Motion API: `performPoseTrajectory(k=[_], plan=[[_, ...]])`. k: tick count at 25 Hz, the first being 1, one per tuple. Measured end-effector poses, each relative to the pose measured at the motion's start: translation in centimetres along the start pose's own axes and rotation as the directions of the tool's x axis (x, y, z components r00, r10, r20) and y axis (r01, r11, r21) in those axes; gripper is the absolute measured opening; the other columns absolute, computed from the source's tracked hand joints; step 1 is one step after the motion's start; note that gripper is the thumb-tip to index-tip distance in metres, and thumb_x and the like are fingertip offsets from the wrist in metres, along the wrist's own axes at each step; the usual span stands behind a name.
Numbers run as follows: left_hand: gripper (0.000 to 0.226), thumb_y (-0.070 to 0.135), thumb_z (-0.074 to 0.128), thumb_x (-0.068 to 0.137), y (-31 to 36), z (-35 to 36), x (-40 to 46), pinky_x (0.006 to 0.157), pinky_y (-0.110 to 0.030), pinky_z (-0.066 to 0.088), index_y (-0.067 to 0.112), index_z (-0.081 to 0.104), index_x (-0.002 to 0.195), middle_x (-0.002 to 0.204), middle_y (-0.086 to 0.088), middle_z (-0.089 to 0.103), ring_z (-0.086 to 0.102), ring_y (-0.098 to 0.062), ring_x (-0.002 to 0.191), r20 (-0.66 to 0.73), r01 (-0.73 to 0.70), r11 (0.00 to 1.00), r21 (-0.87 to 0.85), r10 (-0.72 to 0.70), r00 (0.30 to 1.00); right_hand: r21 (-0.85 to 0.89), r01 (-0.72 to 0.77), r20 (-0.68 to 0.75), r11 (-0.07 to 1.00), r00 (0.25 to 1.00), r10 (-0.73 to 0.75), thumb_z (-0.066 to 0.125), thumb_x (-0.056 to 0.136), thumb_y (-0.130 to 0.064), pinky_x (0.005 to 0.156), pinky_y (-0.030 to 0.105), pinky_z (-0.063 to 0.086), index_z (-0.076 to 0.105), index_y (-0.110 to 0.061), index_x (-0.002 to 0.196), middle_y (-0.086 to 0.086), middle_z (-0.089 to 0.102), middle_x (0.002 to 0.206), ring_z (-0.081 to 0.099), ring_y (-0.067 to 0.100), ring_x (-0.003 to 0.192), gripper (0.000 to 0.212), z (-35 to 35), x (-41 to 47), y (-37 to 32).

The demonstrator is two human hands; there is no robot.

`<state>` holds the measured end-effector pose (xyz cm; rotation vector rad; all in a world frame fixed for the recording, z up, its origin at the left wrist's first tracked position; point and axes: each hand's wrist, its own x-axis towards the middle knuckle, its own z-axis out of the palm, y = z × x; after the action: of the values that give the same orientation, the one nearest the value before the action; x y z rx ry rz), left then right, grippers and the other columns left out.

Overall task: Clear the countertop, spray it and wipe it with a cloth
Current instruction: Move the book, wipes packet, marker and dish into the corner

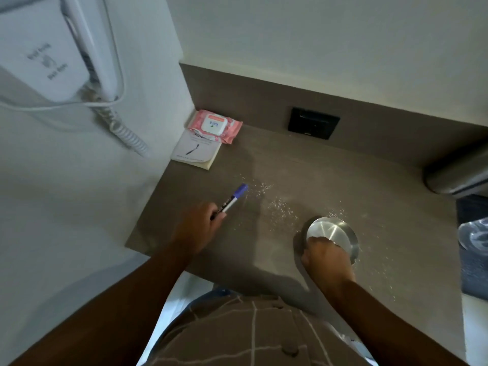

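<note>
The countertop (330, 178) is mid-clearing: our left hand (196, 228) clamps the marker (232, 200), our right hand (326, 256) grips the steel bowl (334, 235) at four o'clock, so next, we judge, both lift away.

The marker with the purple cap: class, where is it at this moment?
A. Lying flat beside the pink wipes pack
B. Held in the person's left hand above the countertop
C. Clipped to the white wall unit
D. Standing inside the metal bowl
B: the left hand has its grip closed around the marker, capped end pointing away over the countertop, while the right hand holds the metal bowl.
</note>
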<state>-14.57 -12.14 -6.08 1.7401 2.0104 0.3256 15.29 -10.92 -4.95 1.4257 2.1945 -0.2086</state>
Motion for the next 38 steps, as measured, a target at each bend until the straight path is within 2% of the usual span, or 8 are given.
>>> performPoseTrajectory(k=[3,7,14,23,26,31,34,38], plan=[[0.020,0.035,0.056,0.097,-2.6,-3.6,3.0,0.059,-0.028,0.048,0.019,0.060,0.086,0.073,0.002,0.059,0.058,-0.012,0.065,-0.219,0.253,0.965,-0.065,-0.262,0.940,0.129,0.013,-0.115,0.992,0.993,0.002,0.052,0.094,-0.021,0.067,0.030,0.059,0.065,-0.016,0.100,0.001,0.071,0.092,0.070,0.015,0.074,0.015,-3.6,2.3,-1.3],[0.031,0.036,0.054,0.097,-4.3,-6.3,8.4,0.070,-0.038,0.055,0.008,0.067,0.096,0.086,-0.009,0.069,0.066,-0.028,0.080,-0.290,0.394,0.918,-0.051,-0.391,0.873,0.169,0.134,-0.299,0.976,0.951,-0.079,0.054,0.093,-0.029,0.056,0.029,0.056,0.067,-0.017,0.088,0.001,0.070,0.085,0.068,0.018,0.066,0.018,-10.6,8.1,-3.7],[0.034,0.034,0.050,0.099,-5.8,-6.2,14.4,0.076,-0.041,0.056,0.004,0.065,0.104,0.099,-0.014,0.069,0.066,-0.031,0.093,-0.243,0.485,0.873,-0.049,-0.481,0.842,-0.046,0.301,-0.420,0.952,0.859,-0.292,0.049,0.094,-0.022,0.061,0.033,0.046,0.066,-0.013,0.098,0.008,0.067,0.095,0.066,0.028,0.083,0.019,-20.1,21.1,-8.6],[0.033,0.031,0.042,0.102,-8.0,-5.8,16.3,0.073,-0.036,0.056,0.011,0.068,0.101,0.097,-0.008,0.067,0.067,-0.023,0.085,-0.296,0.438,0.875,0.209,-0.370,0.881,-0.226,0.425,-0.405,0.877,0.777,-0.481,0.053,0.086,-0.004,0.062,0.037,0.044,0.065,-0.010,0.102,0.009,0.065,0.095,0.065,0.030,0.085,0.021,-19.9,29.2,-14.0],[0.032,0.030,0.043,0.103,-8.0,-6.2,16.7,0.070,-0.031,0.055,0.012,0.069,0.102,0.097,-0.007,0.066,0.067,-0.021,0.084,-0.279,0.441,0.855,0.272,-0.369,0.887,-0.191,0.424,-0.438,0.885,0.770,-0.463,0.054,0.086,-0.006,0.061,0.037,0.041,0.064,-0.010,0.107,0.009,0.063,0.098,0.064,0.029,0.088,0.023,-19.4,29.8,-14.3],[0.027,0.034,0.051,0.101,-7.4,-6.6,15.9,0.078,-0.034,0.057,0.013,0.065,0.109,0.103,-0.007,0.066,0.067,-0.023,0.094,-0.290,0.456,0.847,0.273,-0.380,0.878,0.050,0.413,-0.486,0.909,0.805,-0.340,0.063,0.088,-0.013,0.091,0.049,0.051,0.050,-0.012,0.129,0.016,0.051,0.134,0.058,0.037,0.113,0.042,-18.3,28.7,-12.4],[0.028,0.037,0.053,0.099,-6.1,-6.2,13.8,0.077,-0.035,0.057,0.016,0.064,0.114,0.106,-0.006,0.066,0.066,-0.023,0.098,-0.324,0.445,0.858,0.256,-0.358,0.876,0.196,0.355,-0.569,0.914,0.801,-0.189,0.063,0.090,-0.019,0.087,0.047,0.051,0.051,-0.012,0.132,0.016,0.054,0.135,0.062,0.038,0.108,0.044,-16.9,24.7,-9.9],[0.037,0.037,0.051,0.099,-1.1,-2.9,11.8,0.090,-0.039,0.051,0.015,0.059,0.128,0.119,-0.011,0.065,0.062,-0.028,0.109,-0.229,0.225,0.947,0.231,-0.171,0.958,0.365,0.229,-0.570,0.902,0.821,0.022,0.054,0.092,-0.024,0.085,0.045,0.051,0.050,-0.015,0.131,0.013,0.053,0.134,0.059,0.034,0.108,0.040,-13.6,17.7,-4.1]])
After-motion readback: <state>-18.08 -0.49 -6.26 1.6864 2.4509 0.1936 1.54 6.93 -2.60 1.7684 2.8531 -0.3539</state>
